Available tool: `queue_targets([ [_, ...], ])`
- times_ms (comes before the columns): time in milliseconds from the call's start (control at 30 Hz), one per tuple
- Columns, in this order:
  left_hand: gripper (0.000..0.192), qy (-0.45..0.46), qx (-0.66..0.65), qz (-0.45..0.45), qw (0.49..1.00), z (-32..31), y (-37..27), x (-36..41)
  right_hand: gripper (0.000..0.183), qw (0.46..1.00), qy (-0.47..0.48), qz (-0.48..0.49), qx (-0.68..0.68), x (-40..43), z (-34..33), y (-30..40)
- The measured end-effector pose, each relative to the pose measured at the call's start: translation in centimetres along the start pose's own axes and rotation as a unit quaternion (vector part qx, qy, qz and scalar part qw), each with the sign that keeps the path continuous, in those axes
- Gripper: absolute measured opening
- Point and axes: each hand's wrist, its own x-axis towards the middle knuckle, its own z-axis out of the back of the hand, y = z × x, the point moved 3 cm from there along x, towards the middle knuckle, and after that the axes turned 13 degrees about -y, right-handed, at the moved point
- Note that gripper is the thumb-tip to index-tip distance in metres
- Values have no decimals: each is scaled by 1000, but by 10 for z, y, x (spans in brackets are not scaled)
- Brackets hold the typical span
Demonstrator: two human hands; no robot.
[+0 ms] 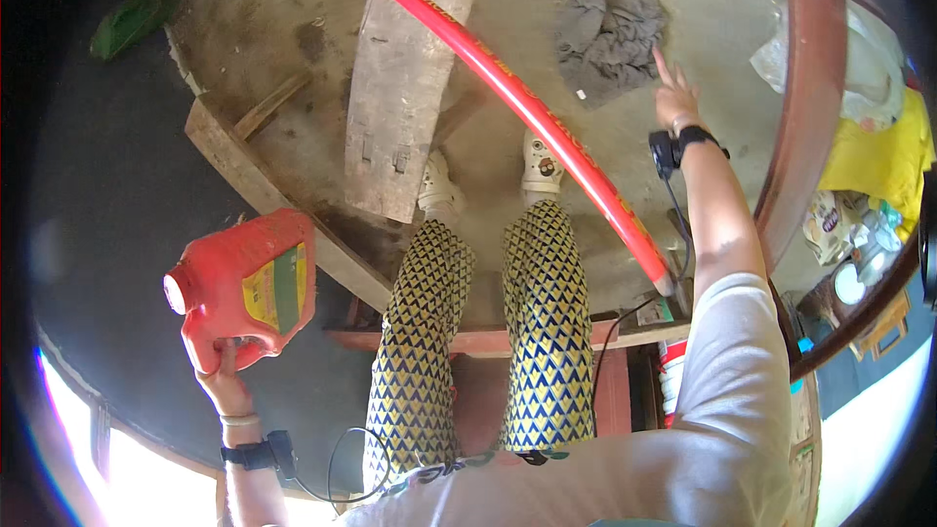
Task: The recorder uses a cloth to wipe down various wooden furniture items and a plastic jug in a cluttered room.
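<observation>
My left hand (225,384) grips the handle of a red plastic jug (219,274). The jug is tilted on its side, its white cap (174,293) pointing left and a yellow-and-green label facing right. Reaching forward on the right, my right hand (675,96) holds nothing; its index finger is stretched out and the other fingers are partly spread. Its fingertip overlaps the edge of a crumpled grey cloth (611,29) lying on the concrete floor; I cannot tell whether they touch. Between my hands a long red tube (505,84) with gold writing crosses the view diagonally.
A wooden bench (399,99) stands ahead of my feet, with another plank (271,187) to its left. A reddish wooden frame (809,80), plastic bags (867,73) and a yellow cloth (878,154) are at right. A green object (128,25) lies far left. Cables hang from both wrist straps.
</observation>
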Motion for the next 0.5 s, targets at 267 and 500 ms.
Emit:
queue_targets([
  [267, 38, -3, -18, -58, 998, -33, -40, -8, 30, 973, -79, -79, 202, 96, -51, -55],
  [500, 17, -15, -214, 84, 973, 41, -71, -19, 51, 776, 182, -248, 551, -103, 153, -37],
])
